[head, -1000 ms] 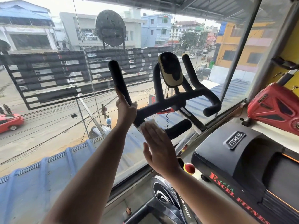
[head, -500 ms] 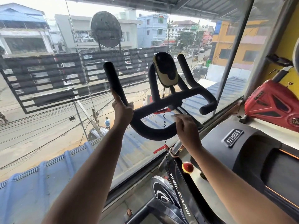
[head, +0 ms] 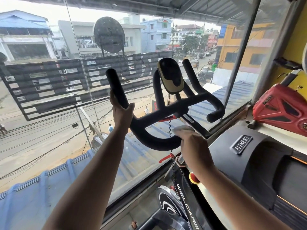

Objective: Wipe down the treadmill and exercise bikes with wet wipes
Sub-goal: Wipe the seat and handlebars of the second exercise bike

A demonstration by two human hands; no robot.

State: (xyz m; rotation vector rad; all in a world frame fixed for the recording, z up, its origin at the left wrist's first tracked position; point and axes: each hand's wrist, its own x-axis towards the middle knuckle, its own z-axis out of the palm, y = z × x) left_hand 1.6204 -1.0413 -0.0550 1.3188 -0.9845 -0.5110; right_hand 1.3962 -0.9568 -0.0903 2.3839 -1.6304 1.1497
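The left hand [head: 122,113] is raised on an outstretched arm and is closed round the left horn of the black handlebar [head: 149,140], with the thumb on one side of the bar and the fingers on the other. The right hand [head: 193,143] is seen from the back, curled over a pale wet wipe [head: 181,129] that is held against the right end of the handlebar's lower loop. Only a crumpled edge of the wipe is shown above the knuckles, and the fingertips are concealed. The exercise bike [head: 187,208] is cut off at the bottom edge, and "WELCARE" can be read along its frame. Just to its right the treadmill [head: 265,163] is partly cropped, and its badge [head: 241,144] is marked "FITNESS". A red machine [head: 280,108] beyond it is cut off at the right edge.
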